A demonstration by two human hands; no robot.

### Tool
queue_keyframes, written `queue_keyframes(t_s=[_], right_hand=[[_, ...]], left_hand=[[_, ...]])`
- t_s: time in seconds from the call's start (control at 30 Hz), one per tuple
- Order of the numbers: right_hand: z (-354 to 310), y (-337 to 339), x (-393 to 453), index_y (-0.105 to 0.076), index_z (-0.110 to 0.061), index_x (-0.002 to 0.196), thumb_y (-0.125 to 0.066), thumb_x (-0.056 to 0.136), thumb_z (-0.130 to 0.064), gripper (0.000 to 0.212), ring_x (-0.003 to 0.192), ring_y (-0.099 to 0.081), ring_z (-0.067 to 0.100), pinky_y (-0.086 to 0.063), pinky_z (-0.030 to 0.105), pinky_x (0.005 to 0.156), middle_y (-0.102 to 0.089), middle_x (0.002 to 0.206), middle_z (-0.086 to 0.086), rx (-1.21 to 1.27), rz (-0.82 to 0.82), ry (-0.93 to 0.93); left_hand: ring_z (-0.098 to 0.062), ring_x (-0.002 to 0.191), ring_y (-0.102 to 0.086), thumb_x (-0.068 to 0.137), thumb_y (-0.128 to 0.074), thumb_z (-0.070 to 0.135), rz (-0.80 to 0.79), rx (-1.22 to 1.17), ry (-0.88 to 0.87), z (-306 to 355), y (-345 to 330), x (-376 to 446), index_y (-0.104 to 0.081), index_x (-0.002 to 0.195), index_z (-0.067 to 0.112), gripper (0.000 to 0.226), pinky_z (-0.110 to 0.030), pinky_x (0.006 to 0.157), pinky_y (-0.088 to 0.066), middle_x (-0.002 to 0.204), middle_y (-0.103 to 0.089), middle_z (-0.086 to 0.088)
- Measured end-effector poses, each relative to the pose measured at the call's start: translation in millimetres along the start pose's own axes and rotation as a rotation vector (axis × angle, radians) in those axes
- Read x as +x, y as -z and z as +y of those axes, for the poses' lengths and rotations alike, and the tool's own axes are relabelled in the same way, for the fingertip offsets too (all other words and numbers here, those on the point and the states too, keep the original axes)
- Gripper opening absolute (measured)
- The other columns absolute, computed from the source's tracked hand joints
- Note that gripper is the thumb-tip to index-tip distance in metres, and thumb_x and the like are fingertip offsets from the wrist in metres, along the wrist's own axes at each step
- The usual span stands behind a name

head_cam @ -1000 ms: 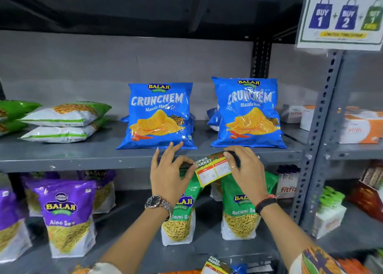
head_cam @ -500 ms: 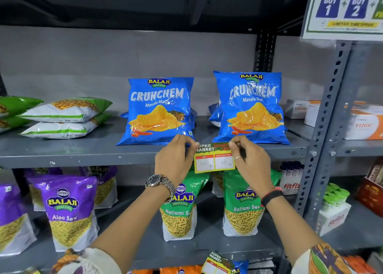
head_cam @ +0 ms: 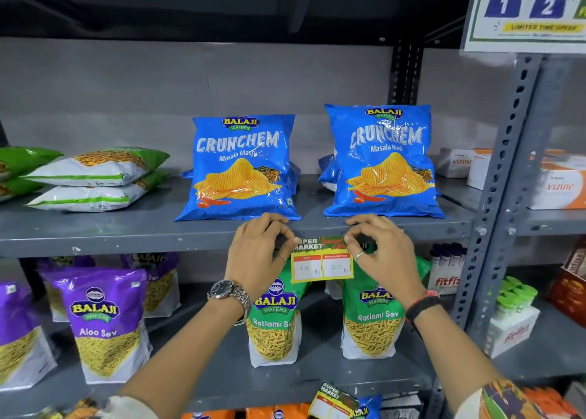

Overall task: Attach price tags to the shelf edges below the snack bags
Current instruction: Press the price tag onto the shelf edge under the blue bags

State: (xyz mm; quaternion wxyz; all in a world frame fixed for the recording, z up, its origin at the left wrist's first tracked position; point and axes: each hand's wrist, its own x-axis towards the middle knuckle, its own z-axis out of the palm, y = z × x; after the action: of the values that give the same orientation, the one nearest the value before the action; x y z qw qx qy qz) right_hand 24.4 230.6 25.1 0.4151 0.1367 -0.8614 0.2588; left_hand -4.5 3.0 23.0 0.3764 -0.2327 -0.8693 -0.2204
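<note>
Matt grey painted metal shelf edge (head_cam: 158, 242), glossy blue plastic snack bags (head_cam: 241, 168), smooth paper price tag (head_cam: 322, 264)

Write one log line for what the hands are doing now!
left hand + right hand | pinching price tag | at shelf edge

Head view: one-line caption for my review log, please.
Both hands, left hand and right hand, press a price tag against the shelf edge below two Crunchem bags.

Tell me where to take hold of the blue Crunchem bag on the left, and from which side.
Pinch the top sealed edge of the left Crunchem bag and come from above and in front. It leans back with its flat top seam free. Its lower edge sits just above the left hand and the price tag, so a low grip is crowded.
</note>
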Motion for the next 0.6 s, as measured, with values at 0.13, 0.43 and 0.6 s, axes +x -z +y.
queue_keyframes(t_s=[0.13,0.43,0.6], right_hand=[[-0.6,-3.2,2.7,-0.068,-0.022,0.077,-0.07,0.079,-0.018,0.005,0.086,-0.06,0.011,-0.052,0.032,0.069,-0.072,0.095,-0.011,0.017,0.057,-0.012],[-0.7,-8.8,0.6,-0.072,-0.017,0.083,-0.076,0.078,-0.017,0.006,0.085,-0.065,0.016,-0.056,0.04,0.073,-0.073,0.089,-0.004,0.075,0.146,-0.033],[-8.4,-13.8,2.7,-0.061,-0.021,0.096,-0.076,0.075,-0.039,0.031,0.092,-0.061,0.013,-0.05,0.034,0.078,-0.07,0.094,-0.009,0.124,0.162,-0.122]], left_hand=[[-0.013,0.091,-0.054,0.088,-0.055,0.041,0.031,0.008,0.021,3.5,-0.5,3.3,-0.059,0.085,0.027,0.015,-0.026,0.083,-0.03,0.102,-0.061,0.009],[-0.017,0.08,-0.051,0.087,-0.057,0.041,0.084,0.044,0.054,6.7,-4.9,10.4,-0.057,0.082,0.026,0.015,-0.031,0.076,-0.033,0.09,-0.06,0.007],[-0.016,0.075,-0.05,0.08,-0.066,0.043,0.169,-0.061,0.105,7.8,-8.8,8.8,-0.053,0.083,0.025,0.023,-0.025,0.071,-0.024,0.084,-0.061,0.008]])
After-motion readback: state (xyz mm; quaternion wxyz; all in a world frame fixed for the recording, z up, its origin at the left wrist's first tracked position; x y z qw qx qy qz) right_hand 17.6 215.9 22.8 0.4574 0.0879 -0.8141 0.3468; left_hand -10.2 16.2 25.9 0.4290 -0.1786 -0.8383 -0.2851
